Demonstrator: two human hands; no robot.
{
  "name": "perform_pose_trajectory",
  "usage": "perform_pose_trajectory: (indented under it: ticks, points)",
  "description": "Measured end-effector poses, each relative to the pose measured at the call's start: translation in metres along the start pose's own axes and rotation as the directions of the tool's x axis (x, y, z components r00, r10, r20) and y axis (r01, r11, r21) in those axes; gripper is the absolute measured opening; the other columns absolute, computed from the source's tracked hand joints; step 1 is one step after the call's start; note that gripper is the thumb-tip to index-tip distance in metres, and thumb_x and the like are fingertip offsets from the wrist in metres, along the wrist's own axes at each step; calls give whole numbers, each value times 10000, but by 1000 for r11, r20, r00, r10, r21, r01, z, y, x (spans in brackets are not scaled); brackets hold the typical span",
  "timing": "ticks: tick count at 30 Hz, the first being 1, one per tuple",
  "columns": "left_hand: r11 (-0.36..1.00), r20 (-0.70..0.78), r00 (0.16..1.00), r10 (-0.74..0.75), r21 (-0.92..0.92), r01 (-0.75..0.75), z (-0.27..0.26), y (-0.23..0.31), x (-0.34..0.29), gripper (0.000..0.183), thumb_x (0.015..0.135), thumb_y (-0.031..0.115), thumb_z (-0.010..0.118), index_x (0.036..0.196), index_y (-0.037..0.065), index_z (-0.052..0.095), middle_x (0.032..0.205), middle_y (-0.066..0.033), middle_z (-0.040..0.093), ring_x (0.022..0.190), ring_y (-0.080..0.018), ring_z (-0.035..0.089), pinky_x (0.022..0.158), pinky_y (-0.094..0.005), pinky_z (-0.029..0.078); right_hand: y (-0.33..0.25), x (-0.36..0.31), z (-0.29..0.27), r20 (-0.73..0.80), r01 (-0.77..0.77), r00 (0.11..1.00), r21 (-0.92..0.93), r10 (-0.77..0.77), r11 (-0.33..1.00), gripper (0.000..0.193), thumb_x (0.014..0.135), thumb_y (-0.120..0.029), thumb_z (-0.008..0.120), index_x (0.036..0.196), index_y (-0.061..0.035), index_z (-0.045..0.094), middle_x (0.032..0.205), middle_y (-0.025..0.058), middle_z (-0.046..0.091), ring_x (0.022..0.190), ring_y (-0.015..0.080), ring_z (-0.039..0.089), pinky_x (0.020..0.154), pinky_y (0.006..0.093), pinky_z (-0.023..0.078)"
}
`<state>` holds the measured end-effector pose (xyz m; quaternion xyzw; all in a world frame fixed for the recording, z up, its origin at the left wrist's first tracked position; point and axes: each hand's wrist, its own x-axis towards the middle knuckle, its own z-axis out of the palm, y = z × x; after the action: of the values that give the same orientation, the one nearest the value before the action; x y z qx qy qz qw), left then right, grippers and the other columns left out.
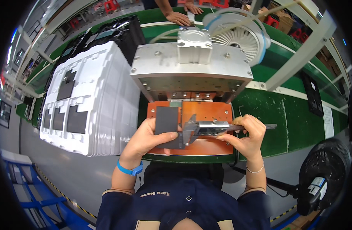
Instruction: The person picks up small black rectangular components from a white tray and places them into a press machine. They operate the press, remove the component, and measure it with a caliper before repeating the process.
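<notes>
A flat dark grey rectangular piece (166, 123) is gripped in my left hand (148, 137), thumb across its lower part, over the orange base plate (206, 147) of a metal press. My right hand (247, 134) holds a digital caliper (213, 127), its fingers closed round the beam and the slider. The caliper's jaws are at the right edge of the dark piece; whether they touch it I cannot tell. Behind both hands stands the press frame (157, 63) with a silver cylinder block (195, 48) on top.
A tall stack of white trays (82, 96) with dark pieces in the top one stands at left, black trays (118, 32) behind it. A film reel (235, 36) lies behind the press. A black fan (322, 176) is at lower right. Another person's hands (180, 17) rest at the far bench.
</notes>
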<state>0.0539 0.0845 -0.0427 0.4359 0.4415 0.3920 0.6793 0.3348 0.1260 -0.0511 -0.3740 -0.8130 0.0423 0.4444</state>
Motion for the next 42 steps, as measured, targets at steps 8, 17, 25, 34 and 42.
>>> perform_pose_trajectory:
  ticks: [8, 17, 25, 34, 42]
  points:
    - [985, 143, 990, 21, 166, -45, 6, 7, -41, 269, 943, 180, 623, 1108, -28, 582, 847, -39, 633, 647, -115, 652, 581, -243, 529, 36, -44, -34, -146, -333, 909, 306, 389, 892, 417, 625, -136, 866, 880, -2, 565, 764, 10, 502, 638, 83, 469, 544, 225, 376]
    - [32, -181, 435, 882, 944, 329, -135, 147, -141, 355, 756, -87, 590, 1065, 47, 703, 924, -130, 677, 808, -264, 667, 763, -312, 515, 142, -135, -76, -253, -603, 797, -317, 548, 732, 279, 762, -168, 797, 819, -32, 561, 632, -21, 403, 575, 97, 347, 507, 270, 300]
    - [-206, -148, 709, 690, 898, 389, -310, 148, -118, 442, 752, -44, 537, 1152, 86, 670, 1174, -126, 646, 1088, -333, 592, 925, -408, 485, 154, -147, -50, -257, -575, 817, -409, 516, 708, 345, 691, -214, 822, 776, -16, 553, 754, 83, 463, 664, 274, 493, 610, 390, 403]
    - [82, -364, 858, 363, 930, 359, -274, 142, -120, 518, 928, 179, 418, 1436, 78, 420, 1512, -248, 311, 1391, -371, 334, 1131, -386, 279, 143, -152, -44, -297, -581, 813, -358, 501, 731, 343, 664, -210, 837, 788, -32, 571, 790, 87, 492, 705, 284, 532, 640, 381, 435]
    - [151, -157, 883, 443, 984, 99, -189, 155, -113, 547, 861, 210, 652, 1371, 68, 513, 1450, -168, 448, 1362, -345, 360, 1131, -421, 275, 141, -145, -43, -273, -528, 849, -396, 453, 751, 355, 616, -179, 850, 852, -39, 623, 889, 83, 587, 879, 294, 533, 752, 392, 441]
